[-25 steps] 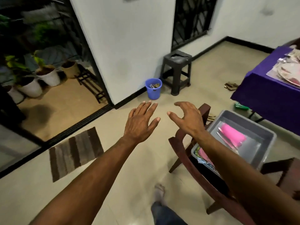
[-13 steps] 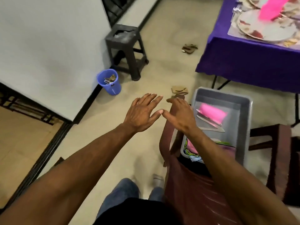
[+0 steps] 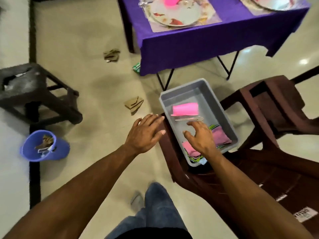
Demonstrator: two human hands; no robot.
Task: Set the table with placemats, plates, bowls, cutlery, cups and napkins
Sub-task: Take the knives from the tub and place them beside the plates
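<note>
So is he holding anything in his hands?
No, nothing. The left hand hovers open beside the grey tub; the right hand reaches in, fingers spread.

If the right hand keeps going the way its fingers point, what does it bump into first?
Probably the flat metal piece of cutlery lying in the grey tub, just ahead of the right hand. The pink cup lies beyond that. Depth is hard to judge, so the hand may pass above it.

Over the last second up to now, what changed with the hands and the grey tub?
The right hand moved from above the chair into the grey tub, fingers spread over the cutlery and napkins, gripping nothing yet. The left hand stayed open beside the tub's rim. The pink cup and knife lie as before.
</note>
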